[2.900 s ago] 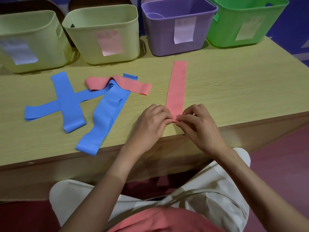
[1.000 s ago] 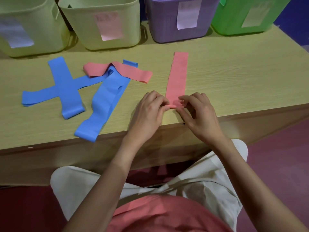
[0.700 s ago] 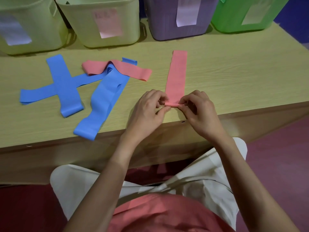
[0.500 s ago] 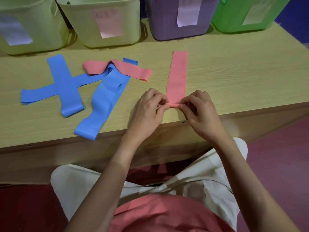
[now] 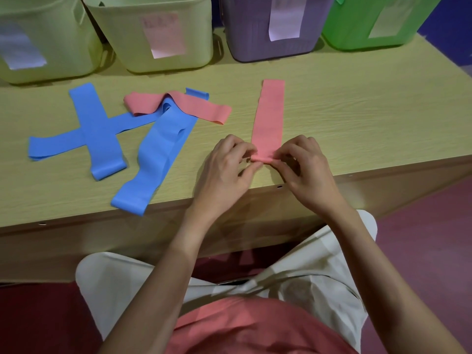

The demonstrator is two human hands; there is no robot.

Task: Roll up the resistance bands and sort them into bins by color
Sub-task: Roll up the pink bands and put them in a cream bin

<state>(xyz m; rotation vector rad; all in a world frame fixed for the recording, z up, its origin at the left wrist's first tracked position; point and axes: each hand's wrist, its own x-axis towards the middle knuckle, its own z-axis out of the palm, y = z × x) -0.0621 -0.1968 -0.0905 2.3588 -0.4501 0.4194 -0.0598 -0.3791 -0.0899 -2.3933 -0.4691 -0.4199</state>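
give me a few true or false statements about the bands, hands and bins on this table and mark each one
1. Both hands pinch the near end of the straight pink band. True: the left hand and right hand hold its small rolled end.
2. Most of that band is already rolled up. False: only the near end is rolled; the rest lies flat.
3. A second pink band lies across blue bands. True.
4. Two blue bands form a cross at the left. True.
5. The purple bin stands at the far left. False: it stands between a pale yellow-green bin and the green bin.
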